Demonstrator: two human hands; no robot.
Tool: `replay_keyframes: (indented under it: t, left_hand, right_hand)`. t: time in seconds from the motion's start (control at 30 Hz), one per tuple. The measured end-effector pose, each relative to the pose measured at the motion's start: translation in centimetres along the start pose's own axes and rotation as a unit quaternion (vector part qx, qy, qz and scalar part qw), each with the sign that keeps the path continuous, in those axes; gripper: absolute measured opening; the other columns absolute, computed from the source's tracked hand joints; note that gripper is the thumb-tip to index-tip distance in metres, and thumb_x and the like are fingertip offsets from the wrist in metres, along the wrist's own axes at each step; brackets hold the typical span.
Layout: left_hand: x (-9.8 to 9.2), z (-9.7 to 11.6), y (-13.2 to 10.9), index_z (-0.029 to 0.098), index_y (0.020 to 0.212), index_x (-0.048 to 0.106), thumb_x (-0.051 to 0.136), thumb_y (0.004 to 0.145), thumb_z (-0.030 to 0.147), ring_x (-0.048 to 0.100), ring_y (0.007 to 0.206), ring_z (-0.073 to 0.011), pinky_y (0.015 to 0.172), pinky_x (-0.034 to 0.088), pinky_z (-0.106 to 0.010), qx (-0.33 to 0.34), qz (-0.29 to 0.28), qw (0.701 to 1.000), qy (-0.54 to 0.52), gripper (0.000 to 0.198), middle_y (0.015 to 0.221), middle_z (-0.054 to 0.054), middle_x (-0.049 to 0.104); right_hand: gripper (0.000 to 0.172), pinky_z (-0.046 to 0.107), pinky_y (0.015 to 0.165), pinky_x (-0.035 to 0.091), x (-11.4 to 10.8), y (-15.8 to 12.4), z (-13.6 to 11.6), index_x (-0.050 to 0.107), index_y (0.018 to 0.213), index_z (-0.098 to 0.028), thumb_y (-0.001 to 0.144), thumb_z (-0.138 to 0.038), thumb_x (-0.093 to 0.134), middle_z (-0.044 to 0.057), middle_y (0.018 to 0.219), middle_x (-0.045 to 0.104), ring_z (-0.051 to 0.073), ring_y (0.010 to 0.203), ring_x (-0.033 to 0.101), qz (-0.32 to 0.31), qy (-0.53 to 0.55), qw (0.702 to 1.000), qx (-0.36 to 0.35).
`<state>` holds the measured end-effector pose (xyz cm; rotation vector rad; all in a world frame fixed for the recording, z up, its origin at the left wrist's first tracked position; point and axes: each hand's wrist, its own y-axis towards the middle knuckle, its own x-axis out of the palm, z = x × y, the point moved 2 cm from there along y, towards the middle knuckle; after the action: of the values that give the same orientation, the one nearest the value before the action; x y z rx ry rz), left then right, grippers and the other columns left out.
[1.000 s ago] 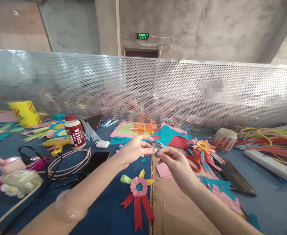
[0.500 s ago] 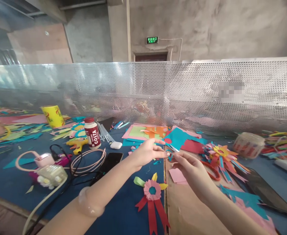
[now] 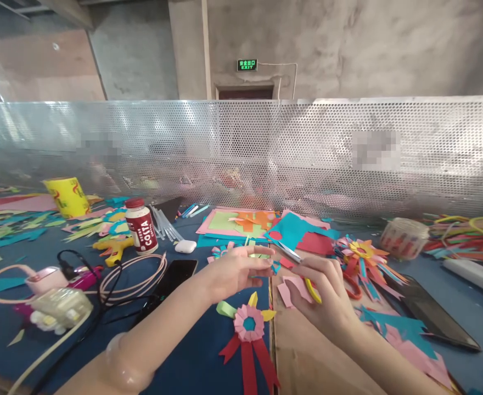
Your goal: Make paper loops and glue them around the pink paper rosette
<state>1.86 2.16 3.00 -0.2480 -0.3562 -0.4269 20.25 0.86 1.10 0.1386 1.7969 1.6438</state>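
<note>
My left hand [image 3: 241,270] reaches over the middle of the table, its fingertips closed on a small curled strip of blue paper [image 3: 275,267]. Just to its right, my right hand [image 3: 324,285] curls around a pair of scissors with a yellow handle [image 3: 313,291]. Their metal blades [image 3: 290,252] point away from me, up and to the left; the palm side of the grip is hidden. Below my hands lies a paper rosette [image 3: 248,323], pink around a blue centre, with red tails and yellow and green loops. Pink paper squares [image 3: 293,291] lie under my right hand.
A Costa bottle [image 3: 142,227], a yellow glue gun [image 3: 113,249], cables, a power strip and a phone [image 3: 179,280] are at left. Stacked coloured paper [image 3: 225,222] lies behind my hands. A multicoloured paper flower [image 3: 363,252] and dark tablet [image 3: 439,312] are at right. A perforated metal screen [image 3: 241,148] stands behind.
My hands have moved apart; the blue strip stays with the left. My right hand has let go of it and closed around the scissors. The view has shifted slightly right.
</note>
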Motion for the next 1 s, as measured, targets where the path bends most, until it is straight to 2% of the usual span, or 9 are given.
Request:
replay_keyframes:
  t: [0.33, 0.57, 0.83, 1.0]
  left_hand:
    - [1.3, -1.1, -0.4, 0.013, 0.094, 0.063, 0.065, 0.075, 0.011, 0.061, 0.064, -0.0082, 0.058, 0.043, -0.021, -0.060, -0.033, 0.996, -0.061, 0.019, 0.071, -0.001, 0.063]
    - [1.5, -1.0, -0.7, 0.013, 0.087, 0.064, 0.069, 0.071, 0.011, 0.061, 0.066, -0.0073, 0.057, 0.043, -0.019, -0.072, -0.028, 0.996, -0.053, 0.017, 0.077, -0.001, 0.066]
    - [1.7, -1.2, -0.7, 0.012, 0.088, 0.065, 0.066, 0.072, 0.009, 0.062, 0.065, -0.0082, 0.056, 0.042, -0.019, -0.073, -0.063, 0.993, -0.075, 0.016, 0.074, -0.001, 0.065]
    - [1.7, -1.2, -0.7, 0.012, 0.086, 0.066, 0.068, 0.070, 0.011, 0.062, 0.063, -0.0092, 0.057, 0.041, -0.019, -0.089, -0.057, 0.992, -0.069, 0.016, 0.070, 0.000, 0.065]
  right_hand:
    - [0.028, 0.033, 0.071, 0.040, -0.5, 0.3, -1.3, 0.055, 0.095, -0.017, 0.071, -0.008, 0.066, 0.006, 0.088, 0.054, 0.019, 0.082, 0.048, -0.008, 0.004, 1.000, 0.008]
    - [0.024, 0.033, 0.071, 0.041, -0.7, 0.3, -1.2, 0.055, 0.094, -0.019, 0.075, -0.006, 0.061, 0.005, 0.085, 0.060, 0.018, 0.082, 0.053, -0.014, 0.017, 1.000, 0.015]
    - [0.026, 0.034, 0.069, 0.041, -0.7, 0.1, -1.4, 0.057, 0.092, -0.019, 0.073, -0.002, 0.061, 0.005, 0.083, 0.062, 0.019, 0.080, 0.052, -0.015, 0.020, 1.000, 0.001]
    - [0.027, 0.035, 0.069, 0.042, -0.6, -0.2, -1.3, 0.058, 0.092, -0.020, 0.072, -0.003, 0.062, 0.006, 0.084, 0.062, 0.019, 0.080, 0.053, -0.023, 0.006, 1.000, -0.016]
